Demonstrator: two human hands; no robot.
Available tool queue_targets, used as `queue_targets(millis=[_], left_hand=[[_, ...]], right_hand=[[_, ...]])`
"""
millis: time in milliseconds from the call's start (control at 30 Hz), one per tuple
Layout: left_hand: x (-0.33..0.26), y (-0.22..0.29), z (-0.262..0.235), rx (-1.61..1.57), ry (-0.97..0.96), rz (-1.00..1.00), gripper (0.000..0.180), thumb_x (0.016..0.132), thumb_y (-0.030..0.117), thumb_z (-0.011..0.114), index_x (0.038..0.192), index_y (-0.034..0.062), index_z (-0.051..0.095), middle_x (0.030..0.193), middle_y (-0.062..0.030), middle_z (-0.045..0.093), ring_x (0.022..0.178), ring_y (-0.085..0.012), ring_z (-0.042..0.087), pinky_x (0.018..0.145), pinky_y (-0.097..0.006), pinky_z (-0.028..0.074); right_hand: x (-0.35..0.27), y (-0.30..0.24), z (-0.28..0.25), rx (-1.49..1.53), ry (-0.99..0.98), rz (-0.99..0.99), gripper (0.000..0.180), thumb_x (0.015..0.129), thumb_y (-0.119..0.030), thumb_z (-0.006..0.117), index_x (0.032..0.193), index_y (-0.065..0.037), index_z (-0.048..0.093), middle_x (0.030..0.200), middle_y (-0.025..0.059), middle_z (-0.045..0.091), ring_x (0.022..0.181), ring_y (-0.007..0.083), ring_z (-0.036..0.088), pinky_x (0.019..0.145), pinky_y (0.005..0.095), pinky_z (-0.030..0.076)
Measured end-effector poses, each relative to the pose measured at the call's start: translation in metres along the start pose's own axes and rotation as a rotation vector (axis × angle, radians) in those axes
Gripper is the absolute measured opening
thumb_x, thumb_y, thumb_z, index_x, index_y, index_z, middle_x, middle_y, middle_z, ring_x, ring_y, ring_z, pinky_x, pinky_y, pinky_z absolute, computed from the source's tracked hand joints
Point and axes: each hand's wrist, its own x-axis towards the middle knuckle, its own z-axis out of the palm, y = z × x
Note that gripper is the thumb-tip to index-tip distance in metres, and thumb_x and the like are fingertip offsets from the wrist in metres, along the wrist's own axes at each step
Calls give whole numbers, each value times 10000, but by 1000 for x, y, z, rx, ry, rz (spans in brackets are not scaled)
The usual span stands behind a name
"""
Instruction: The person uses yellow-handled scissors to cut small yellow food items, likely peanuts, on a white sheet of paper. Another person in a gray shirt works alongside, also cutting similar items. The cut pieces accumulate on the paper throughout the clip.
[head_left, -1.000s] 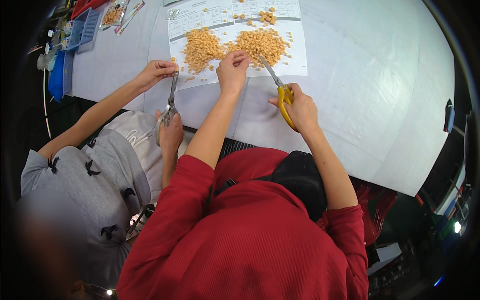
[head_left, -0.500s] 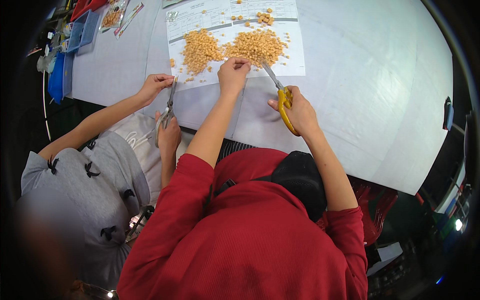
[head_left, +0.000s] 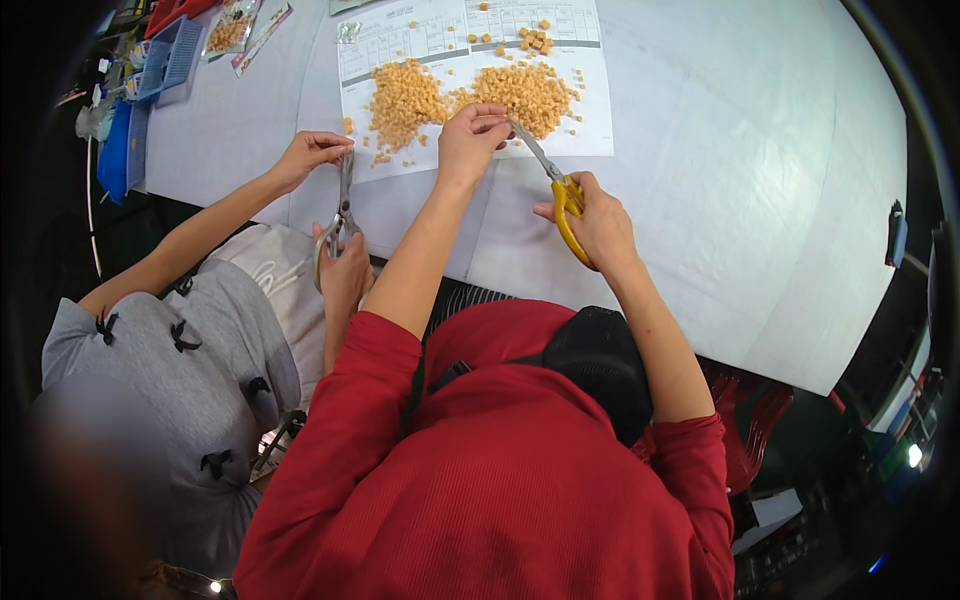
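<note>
My right hand (head_left: 598, 222) is wrapped round the yellow handles of a pair of scissors (head_left: 562, 190), whose blades point up and left. Close to the blade tips, my left hand (head_left: 472, 145) has thumb and fingers pinched together; whatever it holds is too small to make out. Just beyond my left hand lies a heap of small tan cubes (head_left: 530, 95) on printed paper sheets (head_left: 590, 140). A second heap of the same cubes (head_left: 405, 100) lies to its left. Several larger cubes (head_left: 537, 40) sit behind the right heap.
At my left a co-worker's hand (head_left: 312, 158) pinches near the tips of grey scissors (head_left: 342, 215) held in their other hand. A blue basket (head_left: 172, 62), a blue bin (head_left: 118, 150) and a clear bag of tan pieces (head_left: 232, 28) are at the table's far left.
My left hand has moved slightly away from me, its fingers now beside the scissor tips. My scissors have shifted a little left. The co-worker's left hand has risen slightly.
</note>
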Motion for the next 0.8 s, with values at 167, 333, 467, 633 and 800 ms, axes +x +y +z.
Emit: queue_targets(millis=[167,333,467,633,800], left_hand=[[38,20,3,313,128,177,241,813,92,677,1034,1,649,923,-86,695,798,-139,657,701,-253,514],[117,61,15,682,273,415,156,796,89,660,943,52,695,884,-93,698,761,-214,653,706,-324,519],[167,70,33,1024,319,612,143,787,105,677,922,64,702,855,-81,683,838,-250,616,763,-376,502],[183,79,55,1111,308,574,166,804,107,665,966,94,700,941,-82,694,757,-231,664,721,-312,513],[136,85,66,85,-7,52,223,850,113,656,1048,10,645,970,-96,694,817,-164,682,702,-243,504]], right_hand=[[20,-3,-20,19,26,42,668,724,-584,710,1067,-28,567,775,185,673,742,360,661,647,426,513],[47,-3,-52,34,9,80,666,736,-571,708,1087,-25,558,797,187,673,755,363,659,649,428,512],[66,5,-71,84,17,106,679,745,-561,707,1116,-19,534,878,188,668,818,353,656,676,428,510],[78,20,-88,122,-3,86,660,769,-508,716,1158,-19,506,902,201,660,847,355,646,728,416,499],[66,31,-89,192,1,59,684,768,-521,709,1170,-13,490,967,202,647,891,353,636,745,419,499]])
